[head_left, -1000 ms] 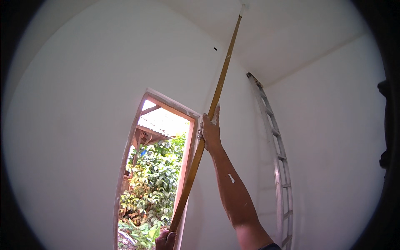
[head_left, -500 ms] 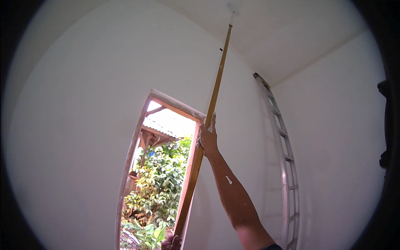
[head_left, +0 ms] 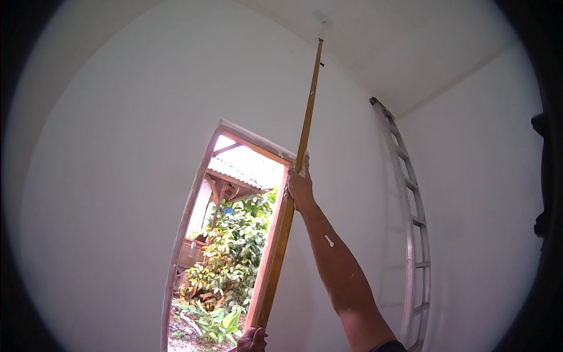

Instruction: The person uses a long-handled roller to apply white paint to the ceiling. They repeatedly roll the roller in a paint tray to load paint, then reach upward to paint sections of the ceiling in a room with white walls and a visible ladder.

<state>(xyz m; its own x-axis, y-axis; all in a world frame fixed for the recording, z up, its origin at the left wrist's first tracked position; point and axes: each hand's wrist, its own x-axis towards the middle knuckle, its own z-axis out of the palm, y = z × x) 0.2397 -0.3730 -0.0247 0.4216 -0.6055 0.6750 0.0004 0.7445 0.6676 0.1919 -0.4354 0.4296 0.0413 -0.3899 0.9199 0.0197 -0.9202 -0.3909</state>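
A long yellow-brown pole [head_left: 308, 111] rises steeply in front of me, leaning slightly right toward its top. At its far end a pale paint roller [head_left: 321, 17] meets the ceiling, blurred and small. My right hand [head_left: 301, 186] is closed around the pole's middle, arm stretched upward, with white paint spots on fingers and forearm. Low in the picture, my left hand [head_left: 252, 339] grips the pole's lower end, partly cut off by the lower edge.
Behind the pole, a doorway-like opening [head_left: 258, 293] with a wooden frame shows leafy plants and a corrugated roof outside. A metal ladder [head_left: 410, 234] leans against the white wall [head_left: 117, 205] on the right. The pale ceiling [head_left: 399, 53] slopes across the top.
The roller has shifted left along the ceiling, and the pole stands a little more upright. Both hands keep their grip. The opening and ladder appear slightly farther right as the view has turned.
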